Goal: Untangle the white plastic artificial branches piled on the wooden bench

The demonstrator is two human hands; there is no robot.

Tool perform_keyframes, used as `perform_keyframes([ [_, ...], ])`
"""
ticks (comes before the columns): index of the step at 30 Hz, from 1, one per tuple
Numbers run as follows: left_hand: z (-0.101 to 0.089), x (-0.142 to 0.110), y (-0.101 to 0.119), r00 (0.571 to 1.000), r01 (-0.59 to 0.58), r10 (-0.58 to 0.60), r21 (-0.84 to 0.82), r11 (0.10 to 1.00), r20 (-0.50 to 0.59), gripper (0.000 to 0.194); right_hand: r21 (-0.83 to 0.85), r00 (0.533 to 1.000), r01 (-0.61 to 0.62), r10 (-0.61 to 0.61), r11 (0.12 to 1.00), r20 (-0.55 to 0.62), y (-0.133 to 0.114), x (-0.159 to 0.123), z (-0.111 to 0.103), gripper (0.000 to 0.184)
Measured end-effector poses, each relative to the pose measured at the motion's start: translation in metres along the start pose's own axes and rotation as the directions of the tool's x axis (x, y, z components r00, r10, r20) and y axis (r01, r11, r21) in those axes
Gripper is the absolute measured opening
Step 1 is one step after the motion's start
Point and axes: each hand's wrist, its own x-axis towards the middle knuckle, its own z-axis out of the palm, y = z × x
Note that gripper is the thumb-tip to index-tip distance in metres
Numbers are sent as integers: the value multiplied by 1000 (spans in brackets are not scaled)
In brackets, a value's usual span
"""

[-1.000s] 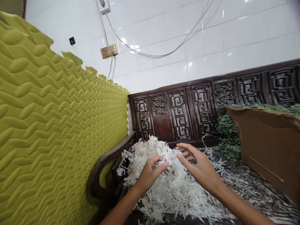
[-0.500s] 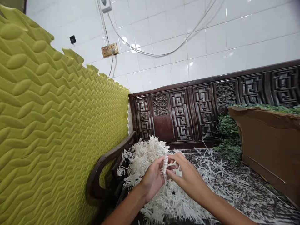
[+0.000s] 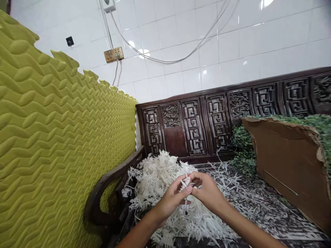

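Note:
Both my hands are close together above a heap of white feathery fern-like sprigs (image 3: pixel 157 179). My left hand (image 3: pixel 172 196) and my right hand (image 3: pixel 207 191) pinch a small white sprig (image 3: pixel 186 182) between their fingertips. The sprig is mostly hidden by my fingers. The heap lies on a dark wooden bench seat (image 3: pixel 258 210), and loose white strands are scattered across it to the right of my right hand.
A carved dark wooden bench back (image 3: pixel 193 127) and curved armrest (image 3: pixel 100 196) frame the seat. A torn cardboard sheet (image 3: pixel 287 162) leans on green foliage (image 3: pixel 244 151) at right. Yellow-green quilted foam panels (image 3: pixel 57 137) cover the left wall, above which are white tiles with a socket (image 3: pixel 113 54).
My hands, spread apart a second ago, have come together and now pinch the sprig at their fingertips. The view has shifted slightly.

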Motion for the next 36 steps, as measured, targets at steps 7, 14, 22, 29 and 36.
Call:
perform_keyframes([
  [7,-6,5,7,993,-99,109,178,979,-48,31,-176,999,-20,11,984,-53,-8,-6,-11,8],
  [14,0,7,7,998,-70,70,66,995,-2,33,-98,993,-108,112,989,38,-6,-10,-10,19],
  [22,-11,16,-3,962,-198,228,189,962,-151,31,-337,998,24,-4,941,60,-11,-9,-10,14],
  [29,-10,13,-1,885,-345,438,406,846,-160,26,-440,982,190,-159,878,106,-20,-18,-12,28],
  [36,-6,7,4,847,-370,489,430,824,-209,22,-269,971,159,-101,950,216,-19,-17,-10,25],
])
